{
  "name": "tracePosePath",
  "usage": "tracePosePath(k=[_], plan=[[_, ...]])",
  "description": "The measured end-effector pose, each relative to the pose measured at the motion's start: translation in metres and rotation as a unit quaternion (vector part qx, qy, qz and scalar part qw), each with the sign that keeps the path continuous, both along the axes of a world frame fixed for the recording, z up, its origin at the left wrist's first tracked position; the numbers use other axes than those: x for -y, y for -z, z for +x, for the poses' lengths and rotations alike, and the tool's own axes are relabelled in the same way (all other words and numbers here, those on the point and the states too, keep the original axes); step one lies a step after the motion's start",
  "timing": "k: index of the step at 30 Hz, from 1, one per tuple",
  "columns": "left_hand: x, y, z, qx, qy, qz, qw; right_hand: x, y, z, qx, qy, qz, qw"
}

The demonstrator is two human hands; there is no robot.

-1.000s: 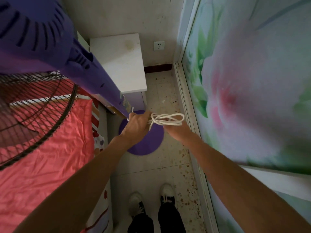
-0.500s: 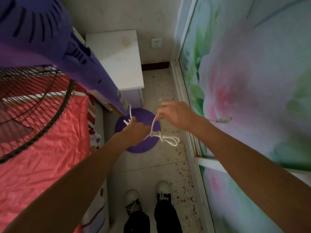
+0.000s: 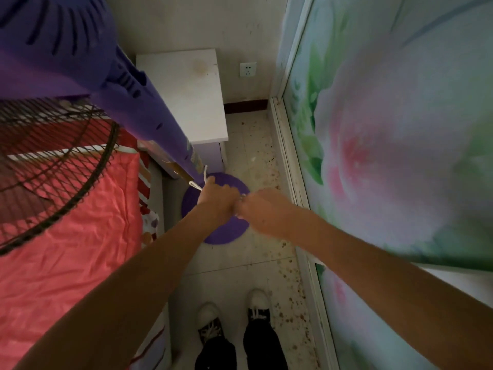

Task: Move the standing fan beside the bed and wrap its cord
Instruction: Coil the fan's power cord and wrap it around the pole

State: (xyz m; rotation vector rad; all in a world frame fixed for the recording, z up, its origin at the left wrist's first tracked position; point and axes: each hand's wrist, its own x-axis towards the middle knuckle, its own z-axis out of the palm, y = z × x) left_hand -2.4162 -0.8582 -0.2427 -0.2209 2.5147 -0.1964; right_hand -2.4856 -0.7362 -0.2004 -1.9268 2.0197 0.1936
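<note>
The purple standing fan (image 3: 138,108) stands close beside the bed (image 3: 66,236), its dark wire grille (image 3: 53,166) at the left and its round purple base (image 3: 232,231) on the floor. A white cord (image 3: 204,176) runs from the pole into my left hand (image 3: 217,200), which is closed on it just below the pole's label. My right hand (image 3: 260,212) touches the left hand, fingers curled; a glimpse of cord shows between them. Most of the cord is hidden inside the hands.
A white bedside cabinet (image 3: 192,94) stands behind the fan against the wall with a socket (image 3: 247,69). A flower-printed sliding door (image 3: 386,142) lines the right side. My feet (image 3: 234,313) stand on the narrow speckled tile floor between bed and door.
My right hand has come down and left to meet my left hand. The dangling loops of white cord that hung between them are no longer visible; they are gathered inside the hands.
</note>
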Motion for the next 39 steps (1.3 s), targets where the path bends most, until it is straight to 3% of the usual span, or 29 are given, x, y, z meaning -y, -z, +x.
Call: tracePosePath(k=[2,4,8,10,12,15,18,20,23,24,26,27,28,30,33,36,39], plan=[[-0.004,0.004,0.007,0.0,0.079,-0.006,0.997,0.011,-0.016,-0.029,0.015,-0.029,-0.04,0.999],[0.001,0.007,0.01,-0.039,0.103,0.023,0.994,0.013,-0.02,-0.06,0.05,0.026,-0.059,0.997],[0.018,0.008,0.007,-0.176,-0.032,0.159,0.971,0.0,0.012,-0.063,0.137,0.246,-0.083,0.956],[0.019,0.007,0.003,-0.235,-0.094,0.186,0.949,0.002,0.04,-0.024,0.102,0.278,-0.038,0.954],[0.017,0.003,-0.002,-0.214,-0.129,0.145,0.957,0.007,0.05,0.018,0.085,0.243,-0.006,0.966],[0.015,-0.001,-0.006,-0.099,-0.073,0.015,0.992,0.001,0.039,0.035,0.084,0.174,0.019,0.981],[0.005,0.002,-0.003,-0.007,-0.014,-0.006,1.0,-0.005,0.012,0.011,-0.041,0.038,-0.025,0.998],[-0.005,0.005,0.0,0.018,0.048,0.002,0.999,0.003,-0.003,-0.018,-0.01,-0.02,-0.056,0.998],[0.002,0.004,0.003,-0.036,0.102,0.058,0.992,0.005,-0.007,-0.066,0.091,0.069,-0.101,0.988],[0.009,0.004,0.006,-0.069,0.081,0.095,0.99,0.002,0.0,-0.074,0.151,0.132,-0.101,0.975],[0.019,0.006,0.011,-0.161,0.01,0.179,0.971,-0.006,0.019,-0.072,0.318,0.296,-0.08,0.897],[0.02,0.009,0.014,-0.209,-0.03,0.206,0.955,-0.01,0.028,-0.057,0.374,0.362,-0.067,0.851],[0.02,0.01,0.014,-0.244,-0.065,0.212,0.944,-0.01,0.037,-0.04,0.382,0.394,-0.072,0.833],[0.017,0.012,0.008,-0.256,-0.115,0.172,0.944,-0.006,0.054,-0.008,0.287,0.344,-0.087,0.89],[0.01,0.014,0.0,-0.142,-0.102,0.053,0.983,-0.009,0.053,0.025,0.14,0.211,0.003,0.967],[-0.003,0.021,0.003,-0.023,-0.03,0.015,0.999,-0.013,0.03,0.02,0.009,0.091,0.078,0.993],[-0.01,0.028,0.006,-0.001,0.028,-0.001,1.0,-0.007,0.014,-0.018,0.012,0.091,-0.01,0.996]])
